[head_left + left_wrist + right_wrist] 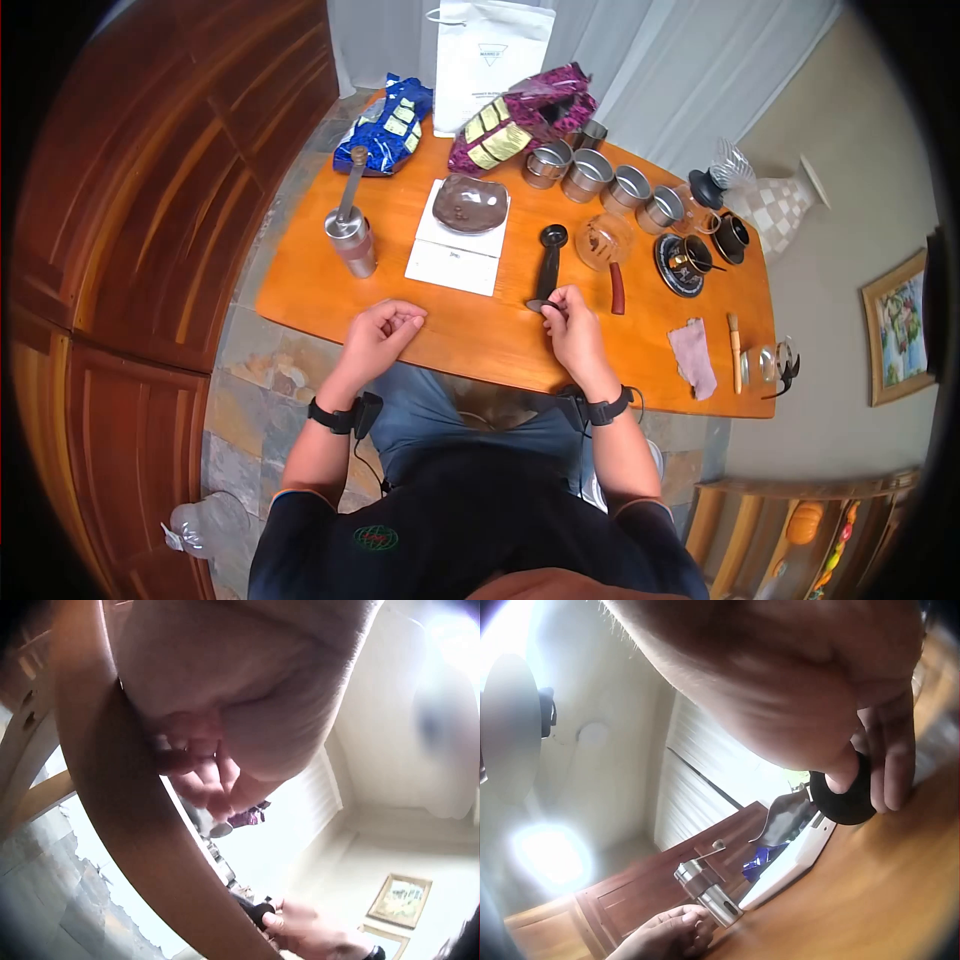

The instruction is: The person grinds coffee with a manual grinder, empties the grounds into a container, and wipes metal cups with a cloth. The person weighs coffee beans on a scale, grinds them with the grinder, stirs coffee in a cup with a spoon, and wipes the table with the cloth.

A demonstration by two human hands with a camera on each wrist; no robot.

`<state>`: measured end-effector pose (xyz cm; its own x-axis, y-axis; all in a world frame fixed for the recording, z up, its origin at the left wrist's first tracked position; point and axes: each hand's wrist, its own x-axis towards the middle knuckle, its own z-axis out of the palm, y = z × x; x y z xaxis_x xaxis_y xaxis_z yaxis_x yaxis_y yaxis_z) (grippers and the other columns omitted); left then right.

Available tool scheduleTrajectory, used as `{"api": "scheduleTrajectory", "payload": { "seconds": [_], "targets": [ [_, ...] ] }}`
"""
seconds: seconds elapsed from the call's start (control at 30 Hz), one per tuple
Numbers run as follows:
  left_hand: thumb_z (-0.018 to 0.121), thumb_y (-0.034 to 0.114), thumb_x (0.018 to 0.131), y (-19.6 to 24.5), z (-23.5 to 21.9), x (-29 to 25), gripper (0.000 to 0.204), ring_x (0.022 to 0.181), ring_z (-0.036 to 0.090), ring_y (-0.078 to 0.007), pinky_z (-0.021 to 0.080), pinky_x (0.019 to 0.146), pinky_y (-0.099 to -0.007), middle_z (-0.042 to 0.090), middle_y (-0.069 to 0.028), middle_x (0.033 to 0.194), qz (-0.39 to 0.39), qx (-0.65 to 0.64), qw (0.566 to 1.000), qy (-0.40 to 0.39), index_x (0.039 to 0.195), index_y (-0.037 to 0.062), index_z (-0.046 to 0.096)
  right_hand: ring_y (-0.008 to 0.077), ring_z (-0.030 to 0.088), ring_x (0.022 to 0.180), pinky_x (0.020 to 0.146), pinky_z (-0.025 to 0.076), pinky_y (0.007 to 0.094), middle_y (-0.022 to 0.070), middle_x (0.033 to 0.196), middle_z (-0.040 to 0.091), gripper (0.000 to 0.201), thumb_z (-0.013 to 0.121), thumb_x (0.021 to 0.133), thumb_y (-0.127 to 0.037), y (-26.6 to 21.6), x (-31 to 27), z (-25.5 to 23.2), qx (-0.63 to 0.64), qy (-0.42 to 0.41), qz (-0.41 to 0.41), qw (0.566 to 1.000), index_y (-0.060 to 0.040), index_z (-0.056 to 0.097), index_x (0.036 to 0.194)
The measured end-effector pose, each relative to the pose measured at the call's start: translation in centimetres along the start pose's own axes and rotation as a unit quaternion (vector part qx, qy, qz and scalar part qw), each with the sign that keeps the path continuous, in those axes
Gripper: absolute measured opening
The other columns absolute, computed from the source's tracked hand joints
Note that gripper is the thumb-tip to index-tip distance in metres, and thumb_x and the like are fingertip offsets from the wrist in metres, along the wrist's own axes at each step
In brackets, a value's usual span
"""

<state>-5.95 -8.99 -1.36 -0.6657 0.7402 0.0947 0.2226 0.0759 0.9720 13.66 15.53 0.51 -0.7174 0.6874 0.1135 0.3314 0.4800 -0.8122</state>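
My right hand (578,335) pinches the round flat end of a black coffee scoop (549,268) between thumb and fingers. The scoop's bowl points away from me, toward the metal cups. In the right wrist view that black disc (845,796) is close over the wood. My left hand (385,335) rests at the table's front edge, fingers loosely curled and holding nothing. Beyond it stands a hand coffee grinder (352,243) with its crank up. A white scale (455,268) bears a brown dish (470,204) with a few dark bits in it.
A glass pot (603,240) with a red handle lies right of the scoop. Several metal cups (588,175) line the back. Blue (392,125) and purple bags (520,118) stand near a white bag (490,55). Rightward are a cup on a saucer (688,262), a cloth (692,358) and a brush (735,352).
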Motion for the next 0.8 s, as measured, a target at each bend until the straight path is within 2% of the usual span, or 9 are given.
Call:
{"api": "scheduleTrajectory", "payload": {
  "seconds": [0.07,0.13,0.27,0.37,0.43,0.5,0.6,0.73,0.8],
  "targets": [
    [0.073,0.007,0.091,1.2,0.9,0.2,0.011,0.065,0.049,-0.0042,0.04,0.058,-0.0197,0.062,0.0018,0.078,0.007,0.016,1.0,0.016,0.1,0.0005,0.072,0.0301,0.068,0.075,0.067,0.053,0.0365,0.0203,0.09,0.068,0.021,0.069,0.092,-0.006,0.8,0.4,-0.3,-0.002,-0.007,-0.011,1.0,0.0001,0.055,0.106],
    [0.072,0.003,0.089,4.0,2.4,1.3,0.011,0.073,0.059,-0.0135,0.046,0.065,-0.0258,0.064,-0.0041,0.08,0.158,0.159,0.97,0.095,0.1,0.0013,0.071,0.0275,0.067,0.074,0.069,0.053,0.0361,0.0208,0.097,0.068,0.027,0.07,0.092,-0.009,0.1,0.4,-1.0,0.006,0.009,-0.026,1.0,0.0015,0.055,0.111],
    [0.078,0.007,0.078,14.5,7.8,9.0,0.051,0.106,0.058,-0.0367,0.047,0.092,-0.0427,0.061,-0.0184,0.109,0.341,0.243,0.894,0.16,0.125,0.0013,0.058,0.0216,0.066,0.073,0.071,0.054,0.0335,0.0235,0.116,0.064,0.049,0.076,0.09,-0.019,-1.8,0.5,-1.6,0.005,0.056,-0.018,0.998,0.0076,0.053,0.125],
    [0.084,0.02,0.073,17.6,11.0,18.0,0.088,0.123,0.048,-0.0389,0.04,0.103,-0.0483,0.052,-0.0208,0.129,0.331,0.316,0.875,0.158,0.145,-0.0012,0.038,0.0216,0.066,0.076,0.069,0.055,0.0315,0.0241,0.119,0.063,0.05,0.076,0.091,-0.02,-1.9,0.5,-1.9,0.019,0.093,-0.029,0.995,0.0084,0.053,0.125],
    [0.086,0.025,0.073,17.8,12.5,22.8,0.086,0.125,0.046,-0.039,0.038,0.105,-0.0479,0.051,-0.0207,0.132,0.319,0.347,0.867,0.161,0.142,-0.0014,0.042,0.0215,0.067,0.078,0.068,0.056,0.031,0.0235,0.119,0.063,0.047,0.075,0.092,-0.02,-2.0,-0.1,-2.5,0.071,0.093,-0.059,0.991,0.0081,0.054,0.124],
    [0.082,0.035,0.077,17.9,13.1,26.1,0.069,0.118,0.056,-0.0383,0.046,0.099,-0.0452,0.061,-0.0201,0.124,0.303,0.423,0.835,0.179,0.132,0.0002,0.057,0.0213,0.067,0.079,0.066,0.056,0.0301,0.0214,0.114,0.064,0.041,0.073,0.094,-0.018,-2.6,-1.1,-3.7,0.068,0.102,-0.059,0.991,0.0072,0.055,0.121],
    [0.076,0.037,0.082,18.0,13.0,28.6,0.044,0.104,0.065,-0.0361,0.052,0.088,-0.0435,0.07,-0.0183,0.107,0.257,0.439,0.852,0.123,0.113,0.0062,0.071,0.0202,0.067,0.078,0.065,0.056,0.0291,0.016,0.101,0.066,0.032,0.071,0.094,-0.013,-2.2,-2.6,-4.6,0.118,0.087,-0.072,0.987,0.0048,0.058,0.117],
    [0.071,0.033,0.087,18.6,12.0,29.2,0.025,0.086,0.07,-0.0361,0.054,0.077,-0.0443,0.073,-0.0159,0.084,0.204,0.424,0.874,0.124,0.099,0.0112,0.075,0.0202,0.066,0.073,0.063,0.054,0.0294,0.014,0.092,0.063,0.029,0.071,0.092,-0.011,-0.9,-4.7,-5.4,0.105,0.04,-0.062,0.992,0.003,0.06,0.115],
    [0.07,0.033,0.088,19.2,11.0,29.3,0.025,0.087,0.07,-0.036,0.054,0.077,-0.0441,0.073,-0.0162,0.086,0.195,0.431,0.871,0.136,0.099,0.0109,0.075,0.0204,0.066,0.072,0.063,0.054,0.0295,0.0135,0.091,0.063,0.028,0.071,0.092,-0.011,-0.3,-5.6,-5.8,0.106,0.027,-0.057,0.992,0.0023,0.06,0.114]
  ]
}}
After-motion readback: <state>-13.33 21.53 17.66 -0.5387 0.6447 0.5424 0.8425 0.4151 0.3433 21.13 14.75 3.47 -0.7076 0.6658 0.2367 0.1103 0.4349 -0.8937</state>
